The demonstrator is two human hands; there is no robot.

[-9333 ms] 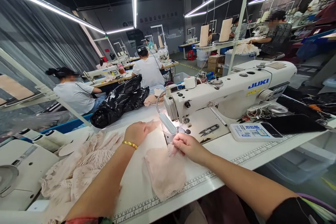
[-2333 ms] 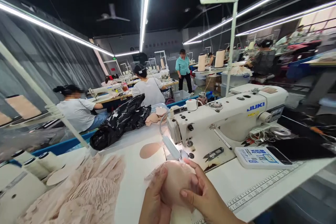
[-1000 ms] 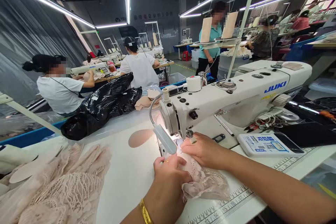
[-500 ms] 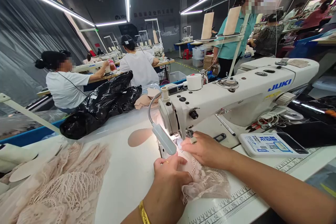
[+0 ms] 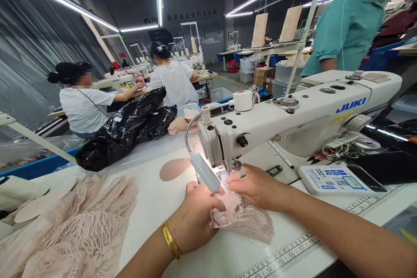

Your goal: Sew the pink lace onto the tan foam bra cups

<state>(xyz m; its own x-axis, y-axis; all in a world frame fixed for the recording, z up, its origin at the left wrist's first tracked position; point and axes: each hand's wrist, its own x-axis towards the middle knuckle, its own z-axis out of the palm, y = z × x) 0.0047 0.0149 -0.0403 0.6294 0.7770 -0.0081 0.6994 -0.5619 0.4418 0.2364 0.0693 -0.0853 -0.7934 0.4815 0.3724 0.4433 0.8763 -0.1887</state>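
The pink lace piece (image 5: 241, 221) lies on the white worktop (image 5: 156, 221) directly in front of the sewing machine (image 5: 293, 117), its far edge tucked in at the foot of the machine head, where the little gooseneck lamp (image 5: 204, 171) shines on it. The left hand (image 5: 192, 221) rests on the piece's left side, its grip closed on a bunched fold of the lace; a gold bangle (image 5: 170, 239) sits at that wrist. The right hand (image 5: 256, 186) lies flat on the far side of the piece, right at the machine's foot, fingers pressed down on the fabric, so this grip is narrow and pins the lace rather than wrapping it.

Left of the machine, a flat pink oval pad (image 5: 174, 168) lies on the worktop, and further left a heap of pale lace (image 5: 74, 234) spreads out. Behind it, beyond the machine's left end, sits a black plastic bag (image 5: 127, 128). To the right of the machine's base lies a white control panel (image 5: 335, 179). A person in a teal shirt (image 5: 342, 30) stands behind the machine.
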